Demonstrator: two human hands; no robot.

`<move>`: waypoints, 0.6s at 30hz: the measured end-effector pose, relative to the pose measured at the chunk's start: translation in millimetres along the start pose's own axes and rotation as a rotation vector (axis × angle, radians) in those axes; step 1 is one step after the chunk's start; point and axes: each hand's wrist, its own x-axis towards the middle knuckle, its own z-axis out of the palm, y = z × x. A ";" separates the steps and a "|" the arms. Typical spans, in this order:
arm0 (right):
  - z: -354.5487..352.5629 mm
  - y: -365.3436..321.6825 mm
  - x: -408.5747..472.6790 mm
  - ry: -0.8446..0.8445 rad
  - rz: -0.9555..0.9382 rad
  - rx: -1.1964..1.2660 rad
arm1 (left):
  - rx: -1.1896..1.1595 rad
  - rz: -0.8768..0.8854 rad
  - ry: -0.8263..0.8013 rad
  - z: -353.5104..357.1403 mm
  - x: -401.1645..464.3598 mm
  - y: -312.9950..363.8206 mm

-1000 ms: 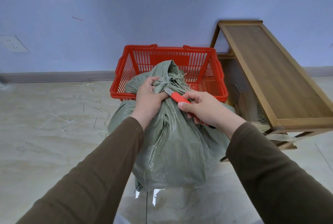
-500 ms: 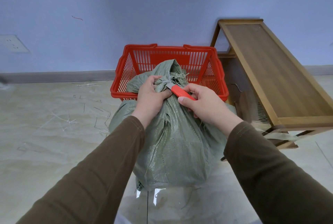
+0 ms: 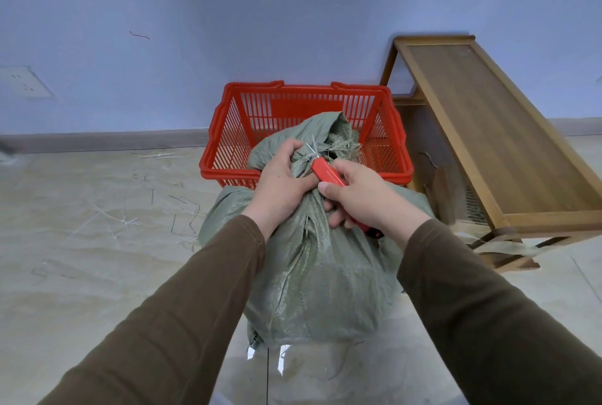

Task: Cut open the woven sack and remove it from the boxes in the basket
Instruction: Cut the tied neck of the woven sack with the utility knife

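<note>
Both hands work at the sack (image 3: pixel 312 274) standing on the floor just before the basket (image 3: pixel 306 173) — left hand (image 3: pixel 280 186) with its grip clamped on the bunched neck, right hand (image 3: pixel 365 196) clamped on the knife (image 3: pixel 327 171), blade at the tied top.

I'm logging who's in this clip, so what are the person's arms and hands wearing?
Both arms wear long dark brown sleeves of a plain, smooth fabric, each ending at the wrist in a cuff with a visible line of stitching. The left hand and right hand are bare: no gloves, rings, watch or bracelets show.
</note>
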 end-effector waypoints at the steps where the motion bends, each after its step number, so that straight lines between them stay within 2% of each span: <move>1: 0.5 0.4 0.2 0.002 -0.013 -0.028 | -0.001 0.005 -0.013 -0.2 0.2 -0.4; 4: 2.8 0.2 2.1 0.083 -0.039 -0.155 | -0.022 0.000 0.000 0.3 1.5 0.9; 8: 9.8 -2.0 -4.0 0.230 -0.076 -0.417 | 0.070 0.032 0.062 4.1 2.0 1.9; 13: 13.2 -5.7 -12.3 0.348 -0.134 -0.550 | 0.148 -0.007 0.078 4.1 6.1 5.8; 18: 12.6 -9.8 -19.2 0.392 -0.170 -0.609 | 0.177 -0.018 0.073 2.5 9.9 8.6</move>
